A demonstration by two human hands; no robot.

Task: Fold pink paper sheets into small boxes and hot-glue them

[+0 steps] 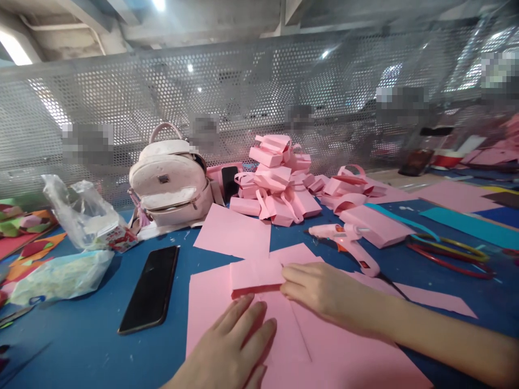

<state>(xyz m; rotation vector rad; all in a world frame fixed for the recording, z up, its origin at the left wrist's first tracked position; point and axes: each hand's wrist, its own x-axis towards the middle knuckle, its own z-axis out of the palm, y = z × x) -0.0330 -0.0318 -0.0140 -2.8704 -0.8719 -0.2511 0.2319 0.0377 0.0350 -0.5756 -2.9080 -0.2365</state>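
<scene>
A folded pink paper piece (pixel 255 276), box-like with a raised front edge, lies on large pink paper sheets (pixel 205 308). My right hand (pixel 328 292) has its fingers curled and pressed together at the right end of the folded piece. My left hand (pixel 233 343) lies with fingers spread over the sheets, its fingertips by the front edge of the fold. Beyond my right hand a pink hot glue gun (pixel 344 240) rests on its side, its nozzle toward the left. Another pink sheet (pixel 235 229) lies behind the folded piece.
Several pink paper bags (pixel 279 183) are heaped at the back. A white backpack (pixel 172 181) stands beside them. At the left are a black phone (pixel 150 289), a tissue pack (pixel 62 275) and a plastic bag (pixel 81 210). Coloured rings (pixel 450 256) lie at the right.
</scene>
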